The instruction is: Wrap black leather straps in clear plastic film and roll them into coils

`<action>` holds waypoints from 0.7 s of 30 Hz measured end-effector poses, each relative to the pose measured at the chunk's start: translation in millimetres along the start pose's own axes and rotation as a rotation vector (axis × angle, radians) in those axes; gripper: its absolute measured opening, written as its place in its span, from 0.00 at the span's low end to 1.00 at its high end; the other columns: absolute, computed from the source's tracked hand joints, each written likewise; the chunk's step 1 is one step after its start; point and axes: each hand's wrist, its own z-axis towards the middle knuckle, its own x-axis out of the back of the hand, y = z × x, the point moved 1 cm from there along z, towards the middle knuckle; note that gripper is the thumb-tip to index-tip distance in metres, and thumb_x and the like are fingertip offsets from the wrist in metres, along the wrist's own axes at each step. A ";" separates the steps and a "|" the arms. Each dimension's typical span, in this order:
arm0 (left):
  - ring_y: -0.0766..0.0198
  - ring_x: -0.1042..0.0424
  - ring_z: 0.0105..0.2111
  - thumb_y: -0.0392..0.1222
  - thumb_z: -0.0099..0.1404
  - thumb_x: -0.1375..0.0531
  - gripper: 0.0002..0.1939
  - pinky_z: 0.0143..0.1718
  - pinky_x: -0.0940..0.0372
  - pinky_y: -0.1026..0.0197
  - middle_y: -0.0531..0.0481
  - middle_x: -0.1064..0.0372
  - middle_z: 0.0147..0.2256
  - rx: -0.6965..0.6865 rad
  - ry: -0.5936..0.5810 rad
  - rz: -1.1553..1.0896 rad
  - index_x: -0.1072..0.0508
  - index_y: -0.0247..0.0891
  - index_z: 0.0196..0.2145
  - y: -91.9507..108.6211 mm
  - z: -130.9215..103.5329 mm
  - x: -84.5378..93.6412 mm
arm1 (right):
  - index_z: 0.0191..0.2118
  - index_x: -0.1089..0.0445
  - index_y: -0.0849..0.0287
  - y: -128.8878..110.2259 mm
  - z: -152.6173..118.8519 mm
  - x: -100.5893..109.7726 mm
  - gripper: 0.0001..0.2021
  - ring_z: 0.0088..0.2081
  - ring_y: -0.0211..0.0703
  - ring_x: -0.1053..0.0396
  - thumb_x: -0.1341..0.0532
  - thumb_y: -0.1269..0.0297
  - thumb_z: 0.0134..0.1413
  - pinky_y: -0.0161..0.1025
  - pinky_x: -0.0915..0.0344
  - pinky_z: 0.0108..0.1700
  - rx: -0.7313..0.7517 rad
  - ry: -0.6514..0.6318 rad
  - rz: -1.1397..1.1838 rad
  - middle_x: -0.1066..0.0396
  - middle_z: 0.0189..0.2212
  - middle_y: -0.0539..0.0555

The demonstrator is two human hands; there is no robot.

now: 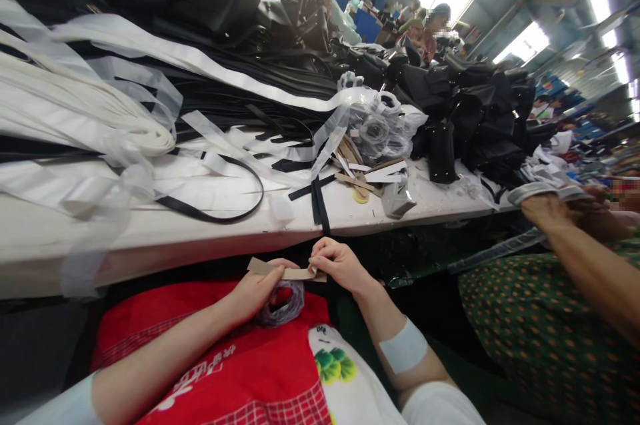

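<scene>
The left hand (257,293) sits low over a red apron (235,358), its fingers curled shut around a small roll of clear tape (284,303) that rests against the lap, with the thumb lying along the top of a tan strip (290,273). That strip runs flat from just past the left thumb across to the right hand (336,263), where the thumb and forefinger are pinched together on its far end; the other right fingers are folded in just behind the pinch. The strip is thus held at both ends, stretched between the two hands and lying directly above the roll. Just beyond the right fingertips, the edge of a white table (210,225) passes, and a black strap (320,206) hangs over that edge almost down to the right knuckles. Farther out from the fingers, on the table, lie more tan strips (356,179), a yellowish tape roll (361,196) and a bag of clear tape rolls (383,131). Out past the left fingers a thin black strap loop (220,208) curves across the tabletop among white bands (165,55), with black bags (470,111) piled behind. Well off to the side of the right fingers, a co-worker's hand (550,208) in a green dotted garment holds a grey band (545,190).
</scene>
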 end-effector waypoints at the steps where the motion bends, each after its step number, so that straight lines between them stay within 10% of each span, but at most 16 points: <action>1: 0.61 0.37 0.20 0.55 0.65 0.53 0.24 0.23 0.42 0.62 0.54 0.37 0.19 -0.008 0.003 0.013 0.27 0.35 0.42 3.3 -0.6 -1.1 | 0.25 0.24 0.60 -1.8 1.5 -3.3 0.16 0.27 0.33 0.35 0.35 0.51 0.52 0.31 0.38 0.29 0.002 0.005 0.039 0.32 0.29 0.51; 12: 0.54 0.30 0.40 0.55 0.61 0.42 0.19 0.45 0.35 0.58 0.45 0.27 0.37 -0.216 -0.015 0.021 0.26 0.35 0.37 22.9 -11.1 -5.0 | 0.28 0.32 0.63 -1.5 32.8 -56.0 0.26 0.17 0.34 0.33 0.39 0.40 0.51 0.27 0.43 0.16 -0.213 0.036 0.624 0.29 0.19 0.52; 21: 0.65 0.39 0.22 0.59 0.60 0.40 0.19 0.22 0.42 0.65 0.54 0.35 0.23 -0.099 -0.042 -0.195 0.29 0.40 0.38 4.7 -7.5 -5.1 | 0.24 0.36 0.59 -34.9 36.2 22.5 0.20 0.23 0.33 0.33 0.40 0.47 0.57 0.33 0.36 0.28 0.256 0.581 0.426 0.31 0.25 0.50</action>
